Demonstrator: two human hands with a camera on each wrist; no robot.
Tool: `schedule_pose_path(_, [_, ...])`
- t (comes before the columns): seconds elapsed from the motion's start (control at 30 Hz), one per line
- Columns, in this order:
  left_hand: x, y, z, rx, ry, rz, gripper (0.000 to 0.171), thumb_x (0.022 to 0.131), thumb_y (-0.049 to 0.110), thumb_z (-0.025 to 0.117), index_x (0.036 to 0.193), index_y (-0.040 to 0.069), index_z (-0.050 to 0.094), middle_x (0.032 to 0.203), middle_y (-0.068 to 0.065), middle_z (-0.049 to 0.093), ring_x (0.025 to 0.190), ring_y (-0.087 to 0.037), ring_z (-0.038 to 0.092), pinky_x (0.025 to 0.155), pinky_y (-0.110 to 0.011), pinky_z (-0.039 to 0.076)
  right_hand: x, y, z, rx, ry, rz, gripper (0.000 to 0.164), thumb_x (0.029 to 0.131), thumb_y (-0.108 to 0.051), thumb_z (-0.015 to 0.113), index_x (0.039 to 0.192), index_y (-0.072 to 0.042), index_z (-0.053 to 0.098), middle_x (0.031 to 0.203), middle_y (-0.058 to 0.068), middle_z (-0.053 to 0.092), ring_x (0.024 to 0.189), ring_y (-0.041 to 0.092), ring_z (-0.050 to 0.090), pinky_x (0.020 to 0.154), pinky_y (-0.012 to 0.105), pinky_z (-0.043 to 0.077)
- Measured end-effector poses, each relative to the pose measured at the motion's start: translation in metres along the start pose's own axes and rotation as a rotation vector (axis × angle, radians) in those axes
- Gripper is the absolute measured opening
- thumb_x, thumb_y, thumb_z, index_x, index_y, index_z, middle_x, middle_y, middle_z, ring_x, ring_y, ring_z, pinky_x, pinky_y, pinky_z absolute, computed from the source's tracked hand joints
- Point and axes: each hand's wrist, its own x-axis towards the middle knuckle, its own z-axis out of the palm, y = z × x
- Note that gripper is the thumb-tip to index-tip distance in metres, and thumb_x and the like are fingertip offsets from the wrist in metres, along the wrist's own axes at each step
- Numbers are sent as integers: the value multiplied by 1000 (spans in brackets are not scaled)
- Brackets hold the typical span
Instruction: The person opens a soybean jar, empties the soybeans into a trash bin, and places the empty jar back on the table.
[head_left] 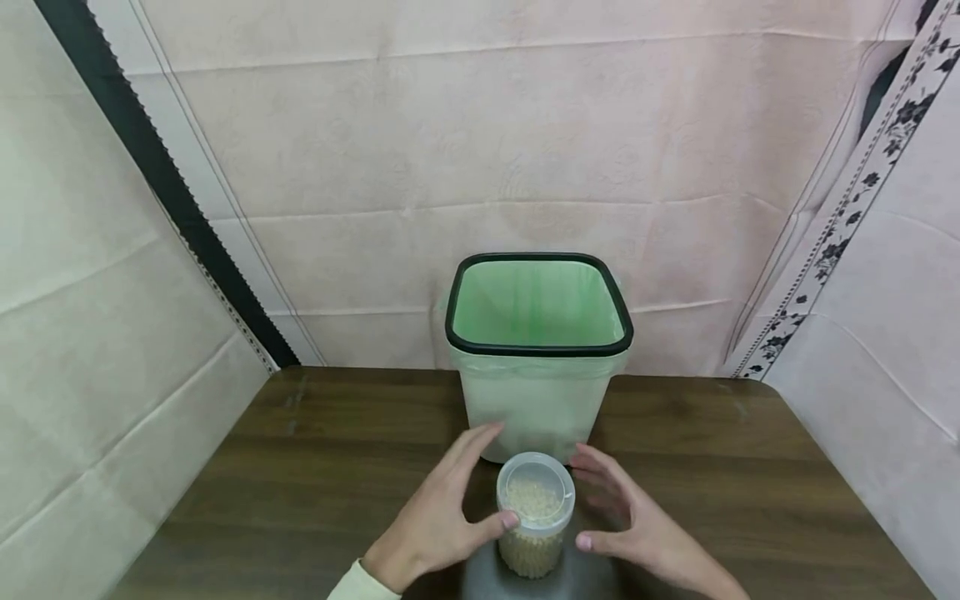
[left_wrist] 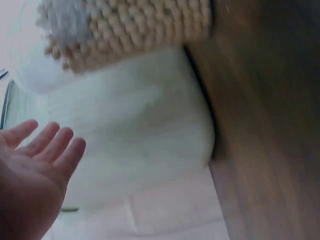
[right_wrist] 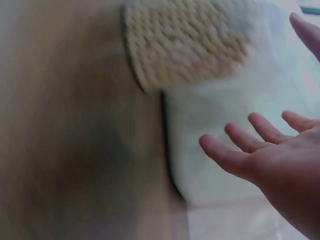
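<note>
Two hands of mine stand on either side of one clear jar (head_left: 533,537), and neither has hold of it. My left hand (head_left: 442,504) is spread, thumb well apart from the fingers, with the thumb tip right at the near left edge of the jar's translucent lid (head_left: 536,492); whether it touches I cannot tell. My right hand (head_left: 626,521) is likewise spread, the thumb parted from fingers that bend only slightly, and a narrow gap shows between it and the jar. So the jar stands upright between my two palms, nearer the left thumb than the right one. Through its wall I see many small, pale pieces (head_left: 531,557) packed close, rounded at their ends; what they are I cannot make out, since both wrist views are blurred there. Just beyond my fingertips, behind the jar, stands a pale green bin (head_left: 536,396) with a black rim (head_left: 540,350), its mouth facing up; my left forefinger overlaps its lower front in the head view. Under and around both hands runs a dark brown wooden table (head_left: 337,500). A pale sleeve (head_left: 362,583) ends at my left wrist. Farther out past the bin hangs creased whitish cloth (head_left: 525,150), and away to the right of my right hand a dark floral border (head_left: 840,225) slants upward.
</note>
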Motion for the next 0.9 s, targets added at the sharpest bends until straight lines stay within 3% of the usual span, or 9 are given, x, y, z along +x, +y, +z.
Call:
schedule_pose_path(0.17, [3,9,13,-44,-100,36,92,93,59,74,166,31,26,168,8,34,149,-17,43,115,-49,47,6,7,21,119,-92,89,97,89,-4,83,165,-17,25,161,21,38,143,13,45,112,21,39])
schedule_pose_path(0.3, [11,12,20,-7,-118,106,90,93,60,74,166,34,27,169,6,36,151,-14,41,115,-47,48,16,15,31,202,-148,124,103,85,-8,87,164,-17,22,158,17,40,142,19,45,112,22,38])
schedule_pose_path(0.47, [24,14,26,189,-88,257,78,93,60,72,158,27,44,164,4,43,150,-16,42,118,-43,45,28,23,38,355,-226,112,101,84,2,79,162,-12,16,141,21,53,108,20,66,93,30,58])
schedule_pose_path(0.57, [27,14,30,235,-96,294,74,94,59,71,155,25,48,161,6,46,148,-15,43,119,-39,44,30,26,42,427,-240,99,95,82,6,73,158,-7,18,133,22,59,96,21,71,84,34,62])
schedule_pose_path(0.77, [24,13,34,184,-104,274,73,92,52,75,156,27,48,154,10,50,138,-9,49,109,-32,51,27,31,52,390,-125,48,87,79,6,75,153,1,28,135,22,57,109,24,66,86,36,62])
schedule_pose_path(0.9, [19,16,37,127,-94,231,74,90,46,79,155,27,49,154,10,49,135,-10,50,107,-33,51,24,30,58,297,-31,55,89,78,3,78,154,1,32,140,18,54,119,21,61,97,31,56])
